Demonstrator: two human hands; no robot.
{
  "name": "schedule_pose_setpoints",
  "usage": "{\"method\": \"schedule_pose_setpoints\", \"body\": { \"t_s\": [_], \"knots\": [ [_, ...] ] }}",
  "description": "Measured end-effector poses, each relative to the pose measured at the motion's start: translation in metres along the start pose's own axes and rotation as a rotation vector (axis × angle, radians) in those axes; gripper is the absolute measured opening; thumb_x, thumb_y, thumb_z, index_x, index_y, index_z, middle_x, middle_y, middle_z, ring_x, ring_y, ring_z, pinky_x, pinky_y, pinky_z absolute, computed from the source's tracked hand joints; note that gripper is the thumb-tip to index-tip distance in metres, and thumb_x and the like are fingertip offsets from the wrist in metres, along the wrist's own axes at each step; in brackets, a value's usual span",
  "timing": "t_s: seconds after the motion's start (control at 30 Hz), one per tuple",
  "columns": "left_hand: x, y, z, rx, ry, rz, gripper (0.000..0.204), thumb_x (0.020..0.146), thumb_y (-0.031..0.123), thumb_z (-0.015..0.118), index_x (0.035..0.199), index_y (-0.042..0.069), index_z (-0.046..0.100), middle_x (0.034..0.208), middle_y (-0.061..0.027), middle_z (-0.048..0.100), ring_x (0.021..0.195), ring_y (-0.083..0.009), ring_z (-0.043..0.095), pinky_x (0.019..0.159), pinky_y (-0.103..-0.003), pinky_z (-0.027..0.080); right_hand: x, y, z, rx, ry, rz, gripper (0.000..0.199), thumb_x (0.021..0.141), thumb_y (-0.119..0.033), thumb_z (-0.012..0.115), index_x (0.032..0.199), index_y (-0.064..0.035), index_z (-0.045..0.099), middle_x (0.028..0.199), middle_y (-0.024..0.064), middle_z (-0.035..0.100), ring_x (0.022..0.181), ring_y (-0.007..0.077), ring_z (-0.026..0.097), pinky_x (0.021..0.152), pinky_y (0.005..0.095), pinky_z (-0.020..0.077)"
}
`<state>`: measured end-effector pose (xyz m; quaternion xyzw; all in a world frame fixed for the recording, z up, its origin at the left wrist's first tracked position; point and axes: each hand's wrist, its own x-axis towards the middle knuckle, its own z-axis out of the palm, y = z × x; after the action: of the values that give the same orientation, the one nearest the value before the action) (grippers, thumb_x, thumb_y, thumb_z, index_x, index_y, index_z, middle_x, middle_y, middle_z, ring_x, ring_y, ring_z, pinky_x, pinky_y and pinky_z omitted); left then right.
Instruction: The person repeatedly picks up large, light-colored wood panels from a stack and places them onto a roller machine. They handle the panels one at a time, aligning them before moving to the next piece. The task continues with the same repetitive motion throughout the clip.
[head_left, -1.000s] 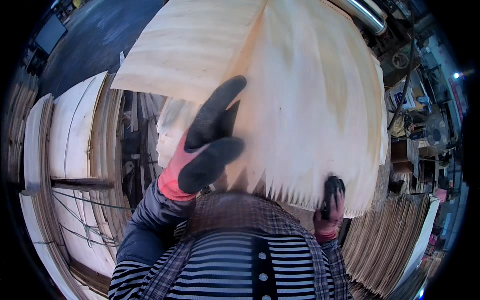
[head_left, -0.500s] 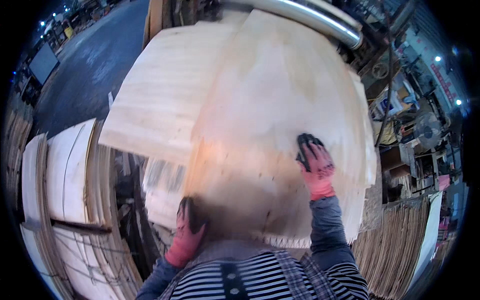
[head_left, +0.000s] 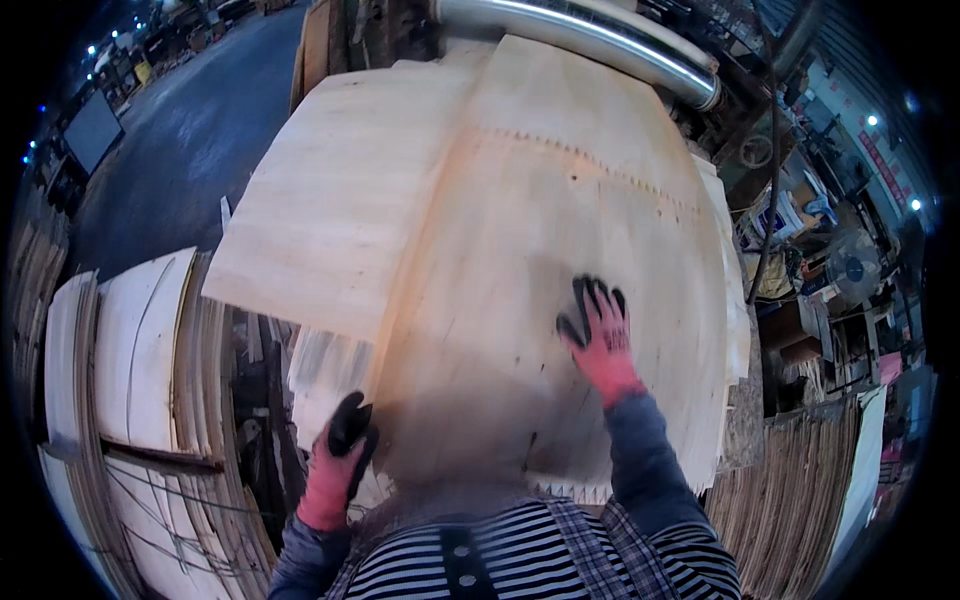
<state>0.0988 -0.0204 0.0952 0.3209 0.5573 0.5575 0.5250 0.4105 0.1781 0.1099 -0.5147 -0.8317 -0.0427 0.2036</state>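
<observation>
A large thin sheet of pale wood veneer (head_left: 520, 260) lies flat on a stack in front of me. My right hand (head_left: 598, 335), in a red and black glove, rests flat on the sheet's right middle with fingers spread. At the sheet's near left edge my left hand (head_left: 340, 460), gloved the same way, grips the edge of the veneer. Another veneer sheet (head_left: 330, 220) lies underneath, jutting out to the left.
A shiny metal roller (head_left: 580, 45) runs across the far end of the stack. Stacks of veneer (head_left: 130, 380) stand at my left, and more bundled sheets (head_left: 790, 490) at the lower right. Machinery and clutter (head_left: 820, 260) fill the right side; dark floor (head_left: 170, 140) lies at the upper left.
The veneer sheet has come down from in front of me onto the stack. My right hand has slid down and toward me across the sheet; my left hand stays at the near left edge.
</observation>
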Motion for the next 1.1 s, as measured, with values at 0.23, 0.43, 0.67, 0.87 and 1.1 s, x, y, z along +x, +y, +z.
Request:
{"method": "schedule_pose_setpoints", "body": {
  "t_s": [0.23,0.43,0.67,0.87,1.1],
  "knots": [
    [0.015,0.056,0.020,-0.075,-0.336,-0.272,0.037,0.077,0.008,0.056,0.112,0.001,0.047,0.097,-0.0092,0.056,0.089,-0.0135,0.052,0.078,-0.025,0.041,-0.210,-0.047,-0.029,0.084,-0.468,0.065,0.087,0.051,-0.043,0.071,0.122,-0.0078,0.037,0.126,0.0205,0.030,0.118,0.0402,0.025,0.095,0.0547,0.0190],
    [-0.032,0.097,0.085,0.121,-0.480,0.308,0.036,0.082,0.019,0.054,0.110,-0.002,0.045,0.089,-0.0057,0.057,0.079,-0.0097,0.051,0.070,-0.023,0.041,-0.273,-0.026,-0.057,0.052,0.021,0.147,0.062,0.071,-0.040,0.058,0.121,-0.0085,0.038,0.122,0.0196,0.037,0.114,0.0389,0.034,0.095,0.0508,0.0264],
    [-0.022,0.086,0.023,-0.077,-0.537,-0.205,0.036,0.081,0.008,0.051,0.115,-0.002,0.044,0.101,-0.0087,0.057,0.091,-0.0166,0.053,0.081,-0.031,0.042,-0.253,-0.036,-0.143,-0.245,0.417,0.148,0.045,0.071,-0.034,0.058,0.102,-0.0016,0.051,0.103,0.0202,0.050,0.096,0.0390,0.048,0.081,0.0527,0.0377],
    [0.013,-0.041,-0.036,0.545,-0.065,0.283,0.054,0.073,0.015,0.055,0.121,-0.003,0.035,0.114,-0.0207,0.044,0.107,-0.0345,0.042,0.090,-0.038,0.034,-0.126,-0.055,-0.142,-0.140,0.075,-0.009,0.044,0.054,-0.032,0.063,0.089,-0.0060,0.061,0.098,0.0137,0.053,0.091,0.0337,0.049,0.082,0.0479,0.0376],
    [0.000,-0.033,-0.002,0.923,-0.110,0.227,0.062,0.070,0.010,0.057,0.124,-0.002,0.030,0.121,-0.0216,0.038,0.111,-0.0358,0.037,0.093,-0.039,0.031,-0.026,0.008,-0.064,-0.201,0.173,-0.070,0.039,0.060,-0.030,0.060,0.097,-0.0153,0.060,0.099,0.0080,0.055,0.091,0.0260,0.052,0.083,0.0388,0.0408]
  ]
}}
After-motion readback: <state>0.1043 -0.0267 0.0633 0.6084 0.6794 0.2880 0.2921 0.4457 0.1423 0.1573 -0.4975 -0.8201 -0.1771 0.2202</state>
